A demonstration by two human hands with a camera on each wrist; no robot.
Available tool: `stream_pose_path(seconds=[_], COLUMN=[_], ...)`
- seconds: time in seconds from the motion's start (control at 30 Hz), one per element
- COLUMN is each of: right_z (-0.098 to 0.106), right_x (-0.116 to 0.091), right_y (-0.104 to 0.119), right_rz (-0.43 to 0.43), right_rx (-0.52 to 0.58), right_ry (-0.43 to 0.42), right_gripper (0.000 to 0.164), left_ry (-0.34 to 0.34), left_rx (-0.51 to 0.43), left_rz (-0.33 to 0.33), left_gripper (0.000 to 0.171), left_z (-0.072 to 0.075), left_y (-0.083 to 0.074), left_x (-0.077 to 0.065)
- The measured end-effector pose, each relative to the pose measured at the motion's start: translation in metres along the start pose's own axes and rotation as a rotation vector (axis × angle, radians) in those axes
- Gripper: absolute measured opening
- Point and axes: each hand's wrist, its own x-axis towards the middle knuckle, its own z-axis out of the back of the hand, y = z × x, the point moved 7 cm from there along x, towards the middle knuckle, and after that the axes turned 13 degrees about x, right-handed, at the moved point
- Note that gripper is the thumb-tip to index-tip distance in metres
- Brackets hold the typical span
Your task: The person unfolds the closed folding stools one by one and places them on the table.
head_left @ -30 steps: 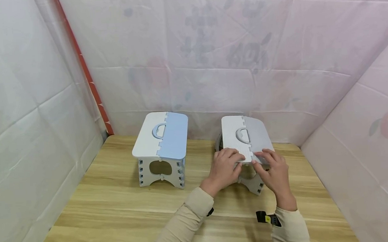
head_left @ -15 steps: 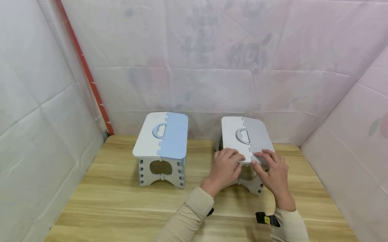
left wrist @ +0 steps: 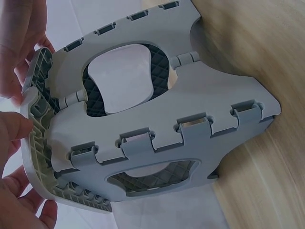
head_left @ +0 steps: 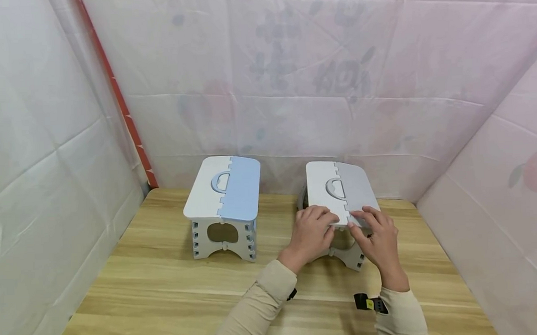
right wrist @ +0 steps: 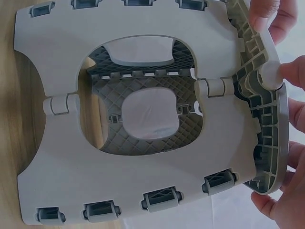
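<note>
A folding stool (head_left: 319, 185), its seat half white and half grey, stands unfolded on the right of the table. My left hand (head_left: 309, 233) grips the near edge of the white half, fingers on top and thumb at the rim. On the grey half, my right hand (head_left: 380, 237) holds the same edge, its thumb by the middle seam. In the right wrist view, the seat's ribbed underside (right wrist: 267, 143) shows, with the two halves meeting at a slight angle. The end panel (left wrist: 128, 109) below has an oval opening and hinged joints. Its feet meet the wood.
Left of it stands a second folding stool (head_left: 242, 188), white and light blue, unfolded with its carry handle flat in the seat. Both are on a wooden table (head_left: 166, 302). White printed sheets (head_left: 264, 77) wall in the back and sides, with a red strip (head_left: 121, 101) at the back left.
</note>
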Motion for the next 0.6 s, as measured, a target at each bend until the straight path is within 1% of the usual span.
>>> stream_pose_path(seconds=[0.17, 0.4, 0.6], right_z=[-0.0005, -0.0009, -0.0019], right_x=[0.0015, 0.0037, 0.0043], right_y=[-0.0017, -0.0045, -0.0069], right_rz=[0.007, 0.032, 0.026], right_rx=[0.014, 0.032, 0.041], right_ry=[0.0, 0.005, 0.01], right_gripper=[0.026, 0.027, 0.027], left_ry=[-0.018, -0.012, -0.016], left_rx=[0.01, 0.019, 0.027], left_rz=[0.006, 0.021, 0.031], left_gripper=[0.013, 0.014, 0.014], left_z=[0.0011, -0.0003, -0.0005], left_y=[-0.0001, -0.0013, -0.0017], left_x=[0.0009, 0.0025, 0.0022])
